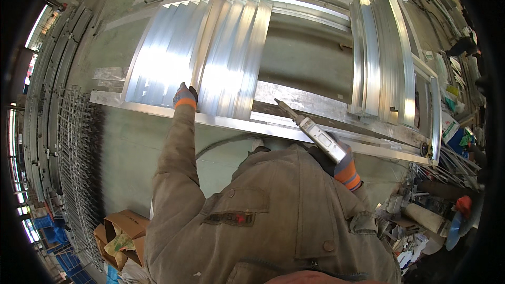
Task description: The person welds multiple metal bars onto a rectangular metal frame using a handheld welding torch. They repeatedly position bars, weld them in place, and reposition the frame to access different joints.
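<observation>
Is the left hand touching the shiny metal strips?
Touching. The head view shows the gloved left hand resting on the leaning aluminium strips, with no gap between.

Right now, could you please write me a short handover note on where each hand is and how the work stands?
Left hand: gloved, arm stretched out, pressing on the near ends of the aluminium slats, which lean in a row against the frame rail.
Right hand: gloved, shut on a grey power tool, its tip pointing at the flat bar just behind the rail.
More profiles are stacked to the right; wire mesh lies to the left.
Done: slats set side by side on the frame.
Left: I cannot tell from here which slats are fastened, so check each one.
</observation>
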Demonstrator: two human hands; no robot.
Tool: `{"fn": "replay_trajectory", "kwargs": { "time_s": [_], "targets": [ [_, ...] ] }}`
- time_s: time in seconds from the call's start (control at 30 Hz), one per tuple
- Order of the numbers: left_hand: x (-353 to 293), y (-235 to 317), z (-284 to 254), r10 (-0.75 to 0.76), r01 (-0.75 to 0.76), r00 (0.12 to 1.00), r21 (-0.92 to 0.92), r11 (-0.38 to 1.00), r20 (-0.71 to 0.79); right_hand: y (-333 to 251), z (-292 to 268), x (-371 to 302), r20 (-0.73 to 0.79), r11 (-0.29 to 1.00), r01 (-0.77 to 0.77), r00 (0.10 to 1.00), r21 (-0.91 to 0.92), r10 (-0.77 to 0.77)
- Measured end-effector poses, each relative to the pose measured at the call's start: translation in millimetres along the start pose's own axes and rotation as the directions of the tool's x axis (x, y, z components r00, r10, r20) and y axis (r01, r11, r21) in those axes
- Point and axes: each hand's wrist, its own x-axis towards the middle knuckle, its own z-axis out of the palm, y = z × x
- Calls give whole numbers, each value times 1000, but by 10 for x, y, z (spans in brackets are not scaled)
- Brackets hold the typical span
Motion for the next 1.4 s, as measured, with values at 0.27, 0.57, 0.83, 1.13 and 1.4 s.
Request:
{"fn": "replay_trajectory", "kwargs": {
  "time_s": [0.27,0.57,0.83,1.13,1.4],
  "targets": [
    [-363,323,492,11,-98,976,-388,917,-219,258,-123,-97,-88,1000,22,996,9,-21],
    [-1386,1034,1519,139,-86,990,-763,640,5,262,-251,-114,-97,999,-4,995,-45,0],
    [-1550,1221,1858,102,-40,993,-661,749,56,254,-281,-188,-76,996,-89,993,18,90],
    [-1448,1267,1982,102,-21,990,-622,783,95,258,-221,-169,-117,997,-71,990,26,73],
    [-1422,1307,2023,133,-42,987,-637,770,95,265,-201,-165,-88,996,-93,992,-12,92]
  ]
}}
